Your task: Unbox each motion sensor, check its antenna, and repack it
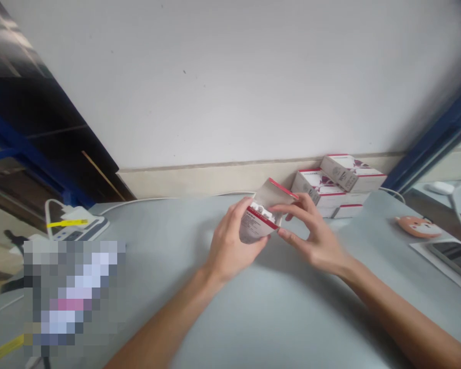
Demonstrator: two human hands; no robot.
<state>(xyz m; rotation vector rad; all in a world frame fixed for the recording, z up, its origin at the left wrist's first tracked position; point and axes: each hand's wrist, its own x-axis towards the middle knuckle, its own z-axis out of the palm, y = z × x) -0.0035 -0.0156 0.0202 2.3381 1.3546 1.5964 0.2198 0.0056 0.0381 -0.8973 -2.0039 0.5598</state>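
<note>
Above the table, my left hand (226, 241) is wrapped round a small white cardboard box (253, 228) with a red band and fine print. The box is tilted and its lid flap (272, 192), edged in red, stands up. White contents (259, 209) show in the opening, but their kind cannot be made out. My right hand (317, 236) is at the box's right side. Its thumb touches the near corner and its index finger lies over the opening's edge, with the side of the box between them. The other right fingers are curled beside the lid.
Several similar white-and-red boxes (336, 187) are stacked against the wall on the right. An orange animal-shaped item (418, 226) and a phone-like dark device (455, 259) lie at far right. On the left are a power strip (86, 228), cables and a pixelated patch.
</note>
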